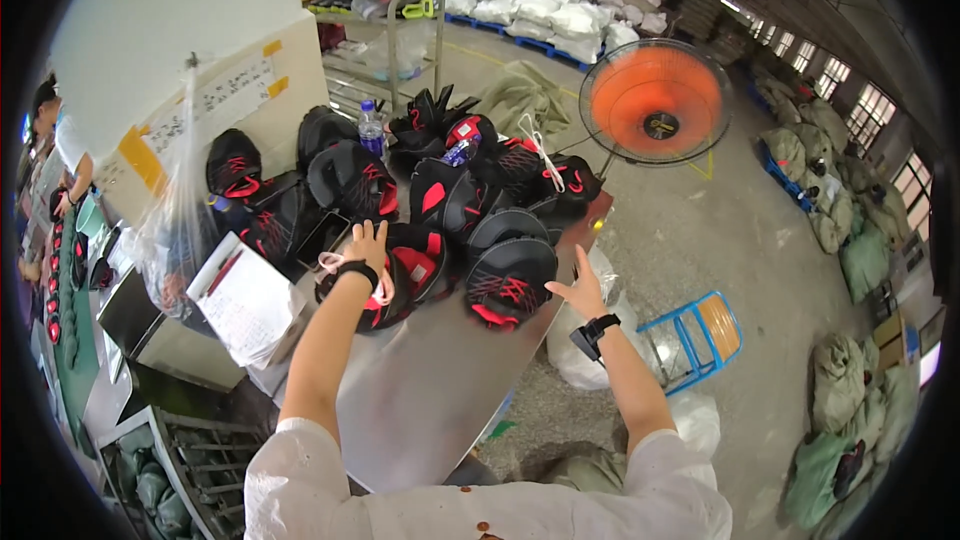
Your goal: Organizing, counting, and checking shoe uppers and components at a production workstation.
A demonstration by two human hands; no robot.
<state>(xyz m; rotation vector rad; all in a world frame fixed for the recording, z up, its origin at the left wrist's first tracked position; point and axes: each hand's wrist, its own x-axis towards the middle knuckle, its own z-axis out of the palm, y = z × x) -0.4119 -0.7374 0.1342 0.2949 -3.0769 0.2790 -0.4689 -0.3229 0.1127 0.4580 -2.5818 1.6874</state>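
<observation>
My right hand [582, 292] is spreading wide at four o'clock; my left hand [370, 248] is reaching over black-red pieces [421, 260], grip unclear.

Shows black and red, partly in jagged lines, on the sewn pieces [510, 265], silver-grey on the near tabletop [425, 390]. Spreads orange across the fan [640, 90], far right, black at its hub [660, 126]. Runs blue and tan on the chair [718, 328], right. Gleams white on far bags [575, 15], yellow on the tape [142, 155], left.
</observation>
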